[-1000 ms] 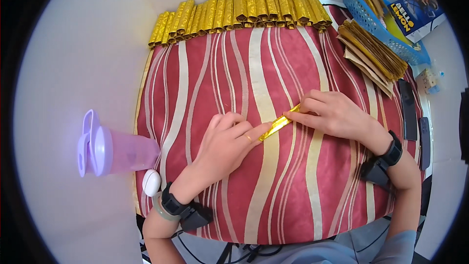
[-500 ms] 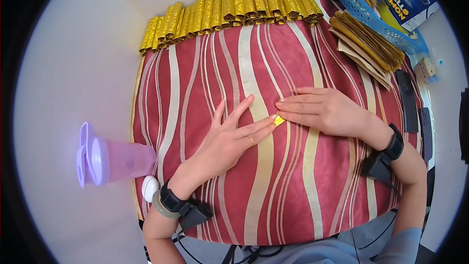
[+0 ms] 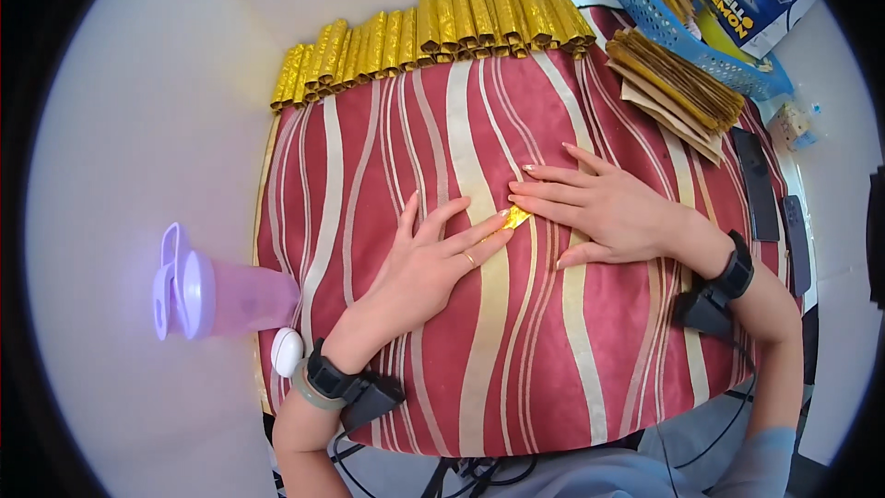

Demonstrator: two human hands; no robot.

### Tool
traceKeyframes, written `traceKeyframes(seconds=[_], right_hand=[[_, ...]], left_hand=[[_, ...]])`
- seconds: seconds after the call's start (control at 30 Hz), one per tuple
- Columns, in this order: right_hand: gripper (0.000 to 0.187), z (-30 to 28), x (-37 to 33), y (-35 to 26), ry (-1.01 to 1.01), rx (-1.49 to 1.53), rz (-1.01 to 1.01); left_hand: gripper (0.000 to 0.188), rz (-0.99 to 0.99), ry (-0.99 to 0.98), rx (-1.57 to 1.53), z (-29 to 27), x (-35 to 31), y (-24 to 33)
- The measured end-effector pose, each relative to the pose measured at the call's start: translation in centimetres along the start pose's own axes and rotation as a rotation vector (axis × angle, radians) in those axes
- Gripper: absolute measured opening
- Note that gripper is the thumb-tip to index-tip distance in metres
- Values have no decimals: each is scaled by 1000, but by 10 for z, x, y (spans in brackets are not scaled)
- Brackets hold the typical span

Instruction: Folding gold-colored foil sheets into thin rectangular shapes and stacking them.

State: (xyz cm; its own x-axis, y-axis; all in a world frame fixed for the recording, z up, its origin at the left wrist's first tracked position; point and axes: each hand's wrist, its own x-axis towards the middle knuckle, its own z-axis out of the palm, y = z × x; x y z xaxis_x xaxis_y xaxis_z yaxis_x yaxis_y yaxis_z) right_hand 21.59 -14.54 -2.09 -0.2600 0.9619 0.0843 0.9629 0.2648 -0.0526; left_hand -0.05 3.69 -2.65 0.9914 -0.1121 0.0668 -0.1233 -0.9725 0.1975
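Observation:
A small piece of shiny gold paper (image 3: 517,217) shows at the middle of the striped cloth, mostly hidden under my fingertips. My left hand (image 3: 426,258) lies flat with its fingers apart, the index and middle fingertips on the near left part of the gold paper. From the right, my right hand (image 3: 608,212) reaches in, fingers spread and stretched out, thumb held away from the rest. Its fingertips touch or nearly touch the paper's far right end. How far the paper runs beneath the hands is hidden.
Several gold paper tubes (image 3: 392,41) are stacked along the far edge of the red cloth (image 3: 406,415). At far right lie a stack of gold-brown sheets (image 3: 678,83), a blue basket (image 3: 687,41) and a dark phone (image 3: 756,184). A purple bottle (image 3: 249,297) stands left, beside a white mouse (image 3: 287,351).
My right hand's fingers have spread and its thumb has come out to the side. My left hand stays on the gold paper. The whole view has shifted slightly.

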Motion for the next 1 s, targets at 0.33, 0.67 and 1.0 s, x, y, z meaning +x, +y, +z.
traceKeyframes(seconds=[0.33, 0.67, 1.0], right_hand=[[85, 6, 6, -15, 33, 164, 29], [81, 6, 5, -14, 18, 202, 65], [83, 9, 2, -14, 41, 181, 65]], left_hand=[[63, 6, 22, 69, 0, -5, 3], [63, -12, -11, 79, -8, -16, 4], [64, -84, 38, 100, -5, -49, 13]])
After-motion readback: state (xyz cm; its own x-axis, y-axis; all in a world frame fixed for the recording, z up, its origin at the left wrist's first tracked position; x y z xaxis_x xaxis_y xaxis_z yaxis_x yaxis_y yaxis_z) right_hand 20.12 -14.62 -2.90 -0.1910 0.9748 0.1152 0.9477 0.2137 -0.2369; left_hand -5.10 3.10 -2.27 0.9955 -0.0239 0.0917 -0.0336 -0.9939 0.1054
